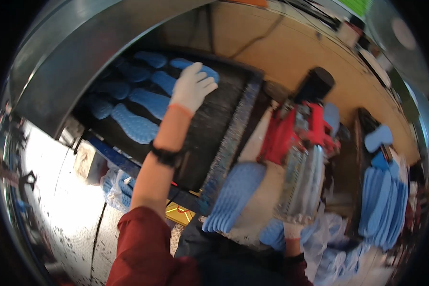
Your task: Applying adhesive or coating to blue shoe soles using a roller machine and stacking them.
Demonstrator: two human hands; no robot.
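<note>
My left hand point(194, 90), in a white glove with an orange cuff, reaches over a dark, flat bed point(209, 128). Its fingers are stretched out and slightly apart over a blue insole point(209, 74), which the hand partly covers. More blue insoles, such as a dimpled one point(134, 125), lie spread on the bed to the left of the hand. Low on the right, my right hand point(292, 230) shows only its white glove near the cuff. A red and metal device point(298, 181) hides its fingers, and blue insoles point(271, 234) lie beside it.
A metal hood point(105, 38) overhangs the bed's left side. Right of the bed's raised edge, overlapping blue insoles point(236, 195) lie in a row. Another insole stack point(383, 205) stands at far right, near clear plastic bags point(326, 238). A wooden panel point(267, 33) rises behind.
</note>
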